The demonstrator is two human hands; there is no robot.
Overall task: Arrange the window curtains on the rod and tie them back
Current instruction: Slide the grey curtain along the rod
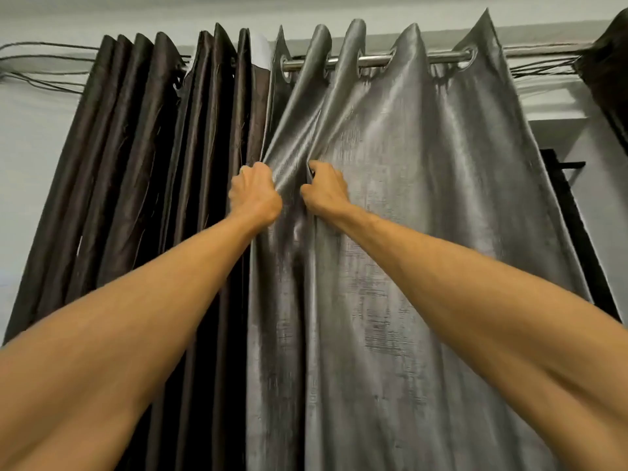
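Pale wall [34, 147]; a chrome rod [375, 59] at twelve o'clock carries a grey eyelet curtain [407, 205]. My left hand [255, 195] and right hand [325, 192] each clench its folds, probably to bunch the pleats.

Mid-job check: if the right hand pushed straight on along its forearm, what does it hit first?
The grey curtain, which the right hand grips; it would likely just push that fold inward. What lies behind the fabric is hidden.

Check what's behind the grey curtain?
Behind the grey curtain only the metal rod shows, threading its eyelets, plus a dark frame past its right edge. The fabric hides the rest.
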